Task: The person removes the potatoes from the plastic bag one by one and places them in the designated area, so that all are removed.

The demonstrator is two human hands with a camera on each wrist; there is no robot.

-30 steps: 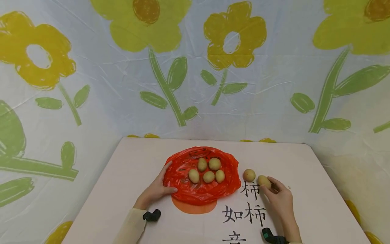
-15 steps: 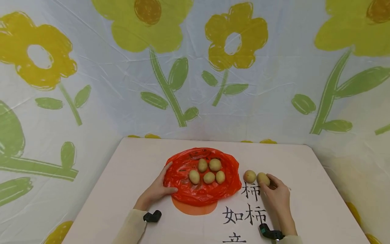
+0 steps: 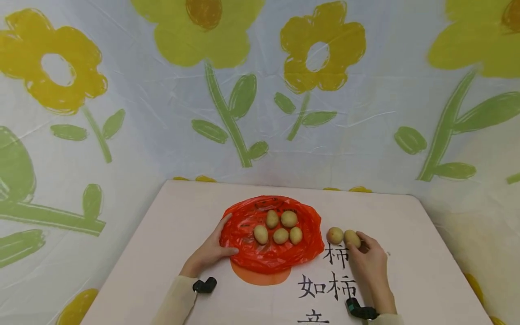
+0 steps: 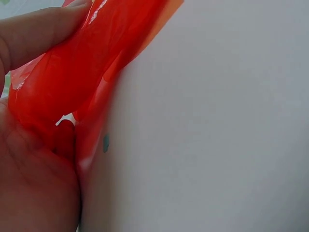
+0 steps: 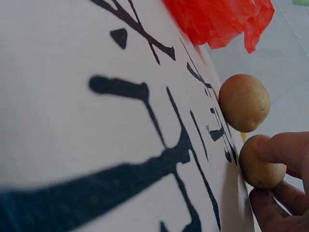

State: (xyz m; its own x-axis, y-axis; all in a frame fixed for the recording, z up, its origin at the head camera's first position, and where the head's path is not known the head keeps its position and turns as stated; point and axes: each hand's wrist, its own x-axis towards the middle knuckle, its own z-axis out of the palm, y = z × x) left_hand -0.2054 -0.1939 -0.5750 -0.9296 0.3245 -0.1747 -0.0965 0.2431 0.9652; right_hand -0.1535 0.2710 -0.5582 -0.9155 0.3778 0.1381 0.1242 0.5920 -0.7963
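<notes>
Potatoes lay in the red bag at lower centre, two more to its right. The left hand gripped its rim; the right hand pinched the rightmost potato. Handling that one seemed the step, the next move calling for a secure pinch.

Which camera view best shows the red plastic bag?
The head view: nearly all of the red plastic bag shows, with five potatoes inside. The left wrist view shows only a fold in the left hand; the right wrist view, only part at the top.
</notes>
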